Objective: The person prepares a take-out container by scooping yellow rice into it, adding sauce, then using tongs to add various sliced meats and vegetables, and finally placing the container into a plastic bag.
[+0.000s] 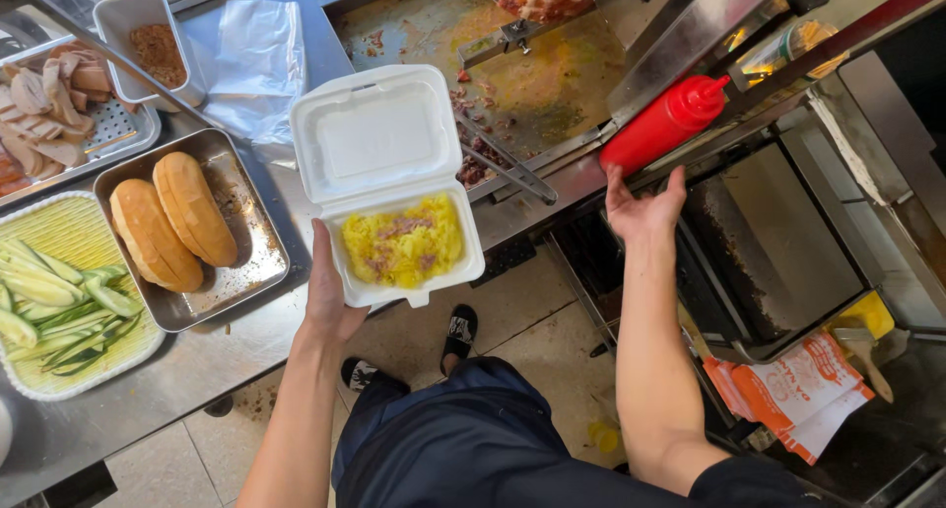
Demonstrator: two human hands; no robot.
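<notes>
The foam box (379,173), white and hinged open, held yellow rice flecked with meat; your left hand (328,291) gripped its near edge above the counter's front, while your open right hand (642,204) touched the red squeeze bottle (665,124).

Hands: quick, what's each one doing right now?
Left hand: closed on the open foam box of yellow rice.
Right hand: open, holding nothing, just below the red squeeze bottle.
</notes>
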